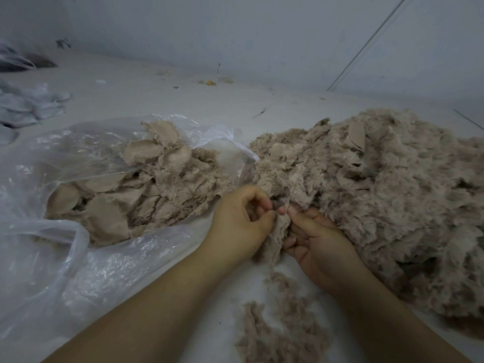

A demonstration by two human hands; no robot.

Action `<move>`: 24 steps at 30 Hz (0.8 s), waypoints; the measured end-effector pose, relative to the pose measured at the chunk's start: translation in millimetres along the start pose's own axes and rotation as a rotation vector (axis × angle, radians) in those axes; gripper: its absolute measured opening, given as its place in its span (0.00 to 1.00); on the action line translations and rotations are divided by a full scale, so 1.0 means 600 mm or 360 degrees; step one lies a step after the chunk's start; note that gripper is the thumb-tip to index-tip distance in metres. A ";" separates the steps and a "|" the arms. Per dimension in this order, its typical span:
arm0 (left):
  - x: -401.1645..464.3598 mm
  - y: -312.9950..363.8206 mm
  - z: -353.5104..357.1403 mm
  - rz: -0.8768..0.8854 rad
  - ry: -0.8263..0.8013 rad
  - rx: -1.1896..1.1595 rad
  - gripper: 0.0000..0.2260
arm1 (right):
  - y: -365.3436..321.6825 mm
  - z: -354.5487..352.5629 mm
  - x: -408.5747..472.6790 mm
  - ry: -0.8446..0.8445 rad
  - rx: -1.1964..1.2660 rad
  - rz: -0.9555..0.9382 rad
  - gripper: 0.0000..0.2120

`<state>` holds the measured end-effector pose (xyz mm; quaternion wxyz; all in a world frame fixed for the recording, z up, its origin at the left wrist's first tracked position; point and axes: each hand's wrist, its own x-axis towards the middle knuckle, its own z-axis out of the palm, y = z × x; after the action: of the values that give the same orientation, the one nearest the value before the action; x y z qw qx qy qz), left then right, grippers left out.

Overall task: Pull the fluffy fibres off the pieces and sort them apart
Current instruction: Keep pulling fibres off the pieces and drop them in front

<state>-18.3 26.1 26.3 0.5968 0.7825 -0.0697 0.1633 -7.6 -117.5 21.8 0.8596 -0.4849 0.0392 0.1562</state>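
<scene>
A big heap of beige fluffy fabric pieces covers the right side of the pale surface. Between my two hands hangs one fluffy piece, at the heap's near left edge. My left hand pinches its top edge with curled fingers. Right beside it, my right hand grips the same piece, thumb on top. A small pile of loose pulled fibres lies below my hands. On the left, a clear plastic bag lies open, holding a pile of flat beige pieces.
White cloth pieces lie at the far left edge, with a dark bundle in plastic behind them. A grey wall runs along the back. Small scraps are scattered near the wall.
</scene>
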 end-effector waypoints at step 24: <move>-0.011 0.012 -0.004 0.0514 -0.0115 0.0278 0.07 | -0.002 -0.007 0.001 -0.0142 -0.0105 0.0018 0.11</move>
<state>-26.9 26.1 31.2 0.4898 0.8153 -0.2013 0.2341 -6.6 -121.6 20.7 0.8432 -0.5053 -0.0016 0.1836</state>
